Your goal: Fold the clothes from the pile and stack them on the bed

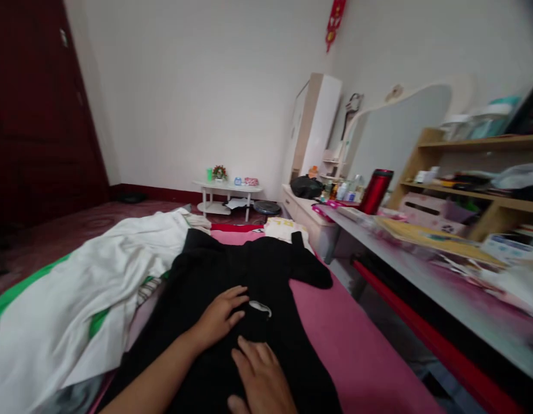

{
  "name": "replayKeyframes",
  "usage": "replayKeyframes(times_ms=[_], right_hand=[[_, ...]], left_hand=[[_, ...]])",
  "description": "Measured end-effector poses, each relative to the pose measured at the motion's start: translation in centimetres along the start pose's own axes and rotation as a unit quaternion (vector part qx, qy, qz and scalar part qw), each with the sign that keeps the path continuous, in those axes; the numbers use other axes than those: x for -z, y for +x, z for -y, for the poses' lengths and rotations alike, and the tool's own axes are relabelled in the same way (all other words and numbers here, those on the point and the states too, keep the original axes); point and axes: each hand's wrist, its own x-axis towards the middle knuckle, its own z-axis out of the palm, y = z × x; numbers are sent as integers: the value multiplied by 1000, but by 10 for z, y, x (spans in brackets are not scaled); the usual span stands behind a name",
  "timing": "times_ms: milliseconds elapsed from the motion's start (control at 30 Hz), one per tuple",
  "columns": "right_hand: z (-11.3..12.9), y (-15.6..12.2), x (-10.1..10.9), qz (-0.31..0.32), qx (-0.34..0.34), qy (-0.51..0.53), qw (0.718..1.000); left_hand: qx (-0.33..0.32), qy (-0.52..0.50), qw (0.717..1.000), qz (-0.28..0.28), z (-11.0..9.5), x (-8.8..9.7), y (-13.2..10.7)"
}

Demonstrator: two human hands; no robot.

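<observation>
A black short-sleeved shirt point(232, 259) lies spread over a pink surface point(344, 333), one sleeve reaching out to the right. Near its middle is a small white mark point(260, 309). My left hand point(221, 316) rests on the fabric just left of that mark, fingers stretched out. Closer to me, my right hand point(261, 371) lies on the shirt with its fingers extended, partly cut off by the lower edge. Neither hand grips anything. White clothes point(98, 270) are heaped left of the shirt, with green and striped fabric showing beneath them.
To the right runs a cluttered desk point(404, 253) bearing a red thermos point(377, 191) and shelves. A white dressing table point(294, 204) with a mirror stands beyond it. A low white table point(225, 187) is by the far wall, and a dark red door point(33, 103) at left.
</observation>
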Motion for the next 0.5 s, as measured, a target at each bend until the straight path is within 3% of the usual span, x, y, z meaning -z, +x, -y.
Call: replayKeyframes(times_ms=[67,167,267,400,500], right_hand=[[-3,10,14,0,3,37,999],[-19,35,32,-38,-42,177,983],[-54,64,47,-112,-111,297,942],[-110,96,68,-254,-112,300,913],[-145,120,85,-331,-94,218,913]], left_hand=[[21,-27,999,3,-7,3,1],[45,-80,996,-11,-12,16,3],[78,-65,989,-106,-6,44,9],[136,56,956,-253,19,96,26],[259,155,916,-265,48,132,40]])
